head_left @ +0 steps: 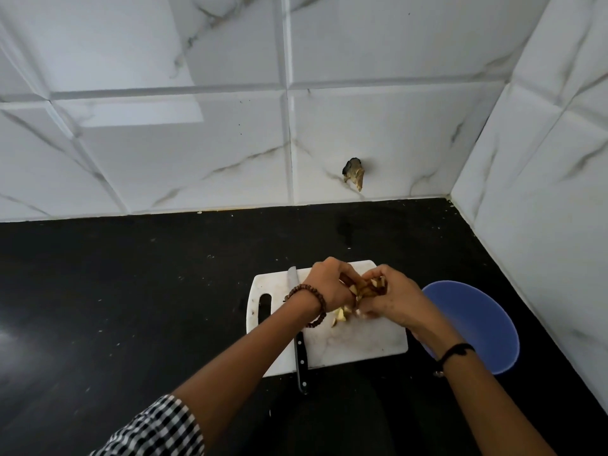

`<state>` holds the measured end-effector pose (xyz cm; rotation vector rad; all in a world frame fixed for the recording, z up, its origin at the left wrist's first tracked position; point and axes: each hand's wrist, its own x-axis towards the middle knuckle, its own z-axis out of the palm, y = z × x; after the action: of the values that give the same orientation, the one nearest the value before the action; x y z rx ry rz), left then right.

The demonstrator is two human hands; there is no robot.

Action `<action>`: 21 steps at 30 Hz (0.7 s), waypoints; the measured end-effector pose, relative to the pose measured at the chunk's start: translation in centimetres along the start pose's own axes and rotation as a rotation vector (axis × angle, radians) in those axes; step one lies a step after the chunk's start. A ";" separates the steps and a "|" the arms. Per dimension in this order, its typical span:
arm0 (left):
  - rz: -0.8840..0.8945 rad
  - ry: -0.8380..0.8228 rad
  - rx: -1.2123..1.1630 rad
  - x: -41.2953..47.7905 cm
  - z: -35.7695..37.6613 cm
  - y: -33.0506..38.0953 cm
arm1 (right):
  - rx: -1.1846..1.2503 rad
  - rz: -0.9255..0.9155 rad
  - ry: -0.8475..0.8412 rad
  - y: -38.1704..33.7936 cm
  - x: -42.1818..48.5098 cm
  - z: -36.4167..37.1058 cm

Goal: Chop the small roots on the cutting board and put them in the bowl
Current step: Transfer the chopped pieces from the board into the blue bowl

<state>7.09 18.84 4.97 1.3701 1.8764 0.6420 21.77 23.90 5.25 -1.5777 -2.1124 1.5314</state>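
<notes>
- Over the cutting board (pixel 345 347), the left hand (pixel 329 284) and right hand (pixel 391 297) are cupped together, fingers curled around chopped root pieces (pixel 365 287).
- Loose pieces (pixel 340 315) lie on the board below.
- The knife (pixel 301 360) lies on the board's left side.
- The blue bowl (pixel 477 317) sits just right of the board.

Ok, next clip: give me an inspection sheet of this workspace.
Surface: black counter.
Job's things: white board; chopped pieces on it and in both hands; knife lying on the board's left side, under the left forearm; blue bowl right of the board, no pieces seen inside.
Clutter: pale specks on the counter.
Grippers: left hand and right hand cupped together round pieces over the board.
Cables: nothing seen.
Surroundings: marbled wall tiles, a broken hole in one.
</notes>
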 end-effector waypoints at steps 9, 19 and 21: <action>0.159 -0.212 -0.026 0.4 2.9 7.7 | 0.060 0.048 0.168 3.0 -4.7 -6.4; 0.167 -0.376 0.264 1.1 9.3 10.5 | 0.008 0.292 0.223 7.2 -6.6 -7.9; 0.192 -0.351 0.287 1.0 9.3 10.5 | 0.024 0.275 0.256 7.4 -6.8 -7.9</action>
<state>20.45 22.84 6.67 1.7365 1.6073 0.2043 34.46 23.49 6.73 -2.0012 -1.7965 1.3278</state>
